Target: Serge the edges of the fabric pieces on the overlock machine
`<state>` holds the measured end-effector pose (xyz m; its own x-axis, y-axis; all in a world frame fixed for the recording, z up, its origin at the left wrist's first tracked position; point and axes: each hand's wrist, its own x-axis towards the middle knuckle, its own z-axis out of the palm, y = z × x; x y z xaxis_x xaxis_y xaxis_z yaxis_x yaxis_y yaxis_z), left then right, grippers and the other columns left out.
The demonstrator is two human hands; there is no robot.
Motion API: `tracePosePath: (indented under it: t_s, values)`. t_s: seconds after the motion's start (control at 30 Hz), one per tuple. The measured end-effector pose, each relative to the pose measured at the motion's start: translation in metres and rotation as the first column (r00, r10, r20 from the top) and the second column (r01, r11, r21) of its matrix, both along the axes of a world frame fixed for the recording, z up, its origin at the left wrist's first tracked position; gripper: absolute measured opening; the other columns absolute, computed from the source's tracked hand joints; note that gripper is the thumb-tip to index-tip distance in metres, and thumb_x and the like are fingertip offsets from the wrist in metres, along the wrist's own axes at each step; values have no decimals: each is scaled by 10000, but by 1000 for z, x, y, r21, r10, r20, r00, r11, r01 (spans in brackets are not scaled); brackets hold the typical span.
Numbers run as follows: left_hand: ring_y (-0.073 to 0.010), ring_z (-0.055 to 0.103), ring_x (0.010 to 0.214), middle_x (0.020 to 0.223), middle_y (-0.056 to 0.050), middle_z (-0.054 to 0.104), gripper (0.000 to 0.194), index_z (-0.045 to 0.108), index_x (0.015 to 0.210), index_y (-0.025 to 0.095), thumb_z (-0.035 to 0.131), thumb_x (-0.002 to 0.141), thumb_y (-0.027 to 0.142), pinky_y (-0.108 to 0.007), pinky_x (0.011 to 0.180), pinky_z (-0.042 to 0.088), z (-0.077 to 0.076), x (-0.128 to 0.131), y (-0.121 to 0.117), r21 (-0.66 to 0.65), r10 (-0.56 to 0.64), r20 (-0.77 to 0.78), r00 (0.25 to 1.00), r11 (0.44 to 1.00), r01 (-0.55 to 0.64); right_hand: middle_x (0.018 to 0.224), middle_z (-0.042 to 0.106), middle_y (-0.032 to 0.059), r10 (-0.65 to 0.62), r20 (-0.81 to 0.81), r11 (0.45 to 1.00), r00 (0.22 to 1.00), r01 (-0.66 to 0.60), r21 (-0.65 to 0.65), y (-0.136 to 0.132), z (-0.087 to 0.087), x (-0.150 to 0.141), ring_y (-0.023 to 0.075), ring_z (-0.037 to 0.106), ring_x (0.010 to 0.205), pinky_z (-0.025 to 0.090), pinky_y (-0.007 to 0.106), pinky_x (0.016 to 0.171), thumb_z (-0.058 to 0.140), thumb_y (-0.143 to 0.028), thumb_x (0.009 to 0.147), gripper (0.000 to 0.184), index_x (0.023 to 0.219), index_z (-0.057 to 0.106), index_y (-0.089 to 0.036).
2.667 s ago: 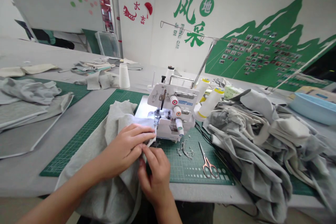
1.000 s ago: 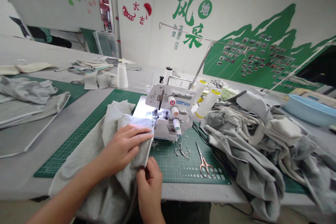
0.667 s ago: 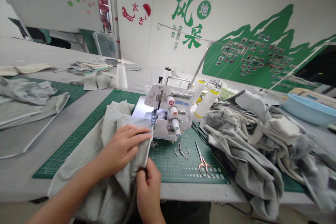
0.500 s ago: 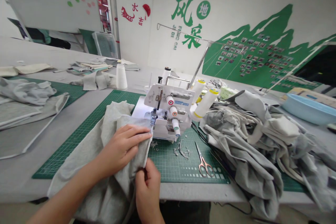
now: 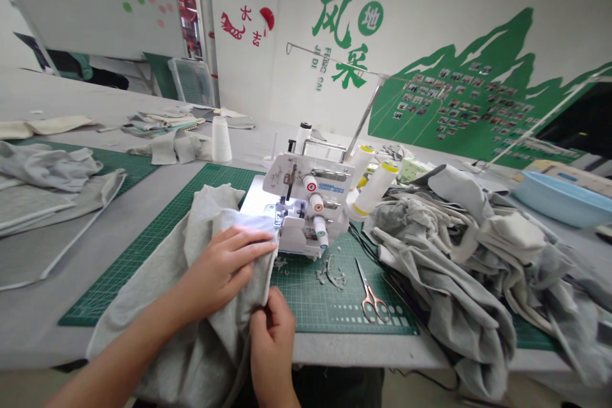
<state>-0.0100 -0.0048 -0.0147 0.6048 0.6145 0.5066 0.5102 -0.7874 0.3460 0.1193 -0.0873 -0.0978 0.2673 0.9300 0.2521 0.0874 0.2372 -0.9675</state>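
Observation:
My left hand (image 5: pixel 222 271) lies flat on a grey knit fabric (image 5: pixel 191 338), its fingertips close to the presser foot (image 5: pixel 280 215) of a white overlock sewing machine (image 5: pixel 306 204). The fabric's edge runs in under the foot from the left. My right hand (image 5: pixel 272 347) is lower, near the table's front edge, pinching a hanging edge of the same fabric between fingers and thumb. Much of the fabric drapes over the table edge. The left hand hides part of the fold.
Right of the machine lie gold-handled scissors (image 5: pixel 370 299) on a green cutting mat (image 5: pixel 335 309), with fabric scraps (image 5: pixel 332 271) nearby. A large heap of grey fabric (image 5: pixel 454 268) fills the right. Thread cones (image 5: pixel 375 188) stand behind the machine, and a blue basin (image 5: pixel 561 201) sits far right.
Since the oldest frame, my right hand has moved down and away from the presser foot, taking the fabric edge with it. Over the last second the hands have barely moved.

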Motion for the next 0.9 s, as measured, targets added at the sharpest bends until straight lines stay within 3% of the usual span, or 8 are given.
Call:
tracePosePath:
  t_s: [0.5, 0.73, 0.9]
  values:
    - [-227, 542, 1225, 1362, -19, 623, 467, 612, 1322, 271, 436, 922, 107, -393, 1049, 417, 2, 1, 2, 34, 17, -19, 1000, 999, -17, 744, 610, 8, 35, -126, 997, 991, -43, -64, -3, 4, 1, 175, 528, 695, 424, 261, 641, 471, -250, 894, 199, 809, 641, -192]
    - [-242, 551, 1213, 1357, -37, 627, 441, 606, 1325, 246, 472, 918, 143, -422, 1035, 436, 10, 7, -3, 109, 58, -98, 994, 993, -47, 698, 514, -28, 85, -199, 992, 976, -102, -75, 0, 1, -3, 151, 444, 660, 378, 249, 603, 489, -202, 800, 85, 762, 564, -199]
    - [-264, 535, 1231, 1319, -78, 644, 408, 615, 1309, 170, 488, 922, 156, -430, 1071, 413, 8, 17, -23, 213, 134, -104, 986, 971, -110, 705, 476, -34, 93, -155, 994, 983, -100, -38, 4, 0, -3, 149, 415, 674, 361, 256, 614, 506, -217, 844, 124, 721, 511, -207]
